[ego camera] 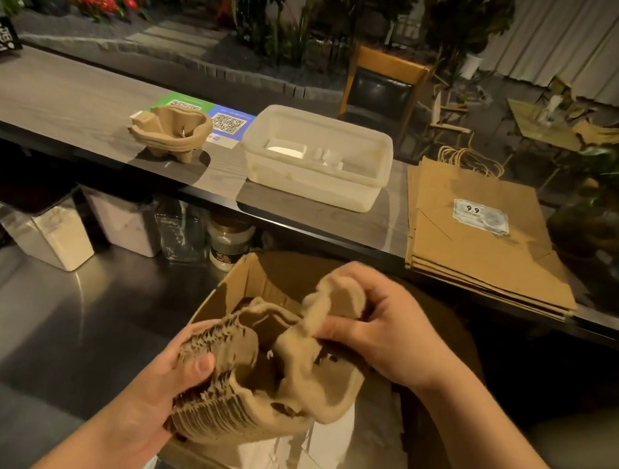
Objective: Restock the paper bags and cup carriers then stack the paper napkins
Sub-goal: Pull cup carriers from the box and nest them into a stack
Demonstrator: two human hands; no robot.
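Your left hand (168, 382) grips a thick nested stack of pulp cup carriers (233, 385) — thumb curled over the near face, fingers wrapped round the ragged layered edge. The stack is tan moulded fibre, tilted, with its cup wells facing up toward you. It sits above an open cardboard box (409, 435) on the steel worktop (17, 329).

Your right hand (385, 337) pinches the top carrier (327, 311) between thumb and curled fingers. That end is lifted off the stack; the other end lies on it.

On the wood-grain counter (56, 98) above: a short stack of the same carriers (171, 133) standing upright, partly over the QR code cards (228, 122). Just right of it is a translucent plastic tub (307, 189) with white items inside — too blurred to identify. Right of the tub is a flat pile of brown paper bags (483, 239), twisted handles at the far end, sticker reading "9.9" on the top one.
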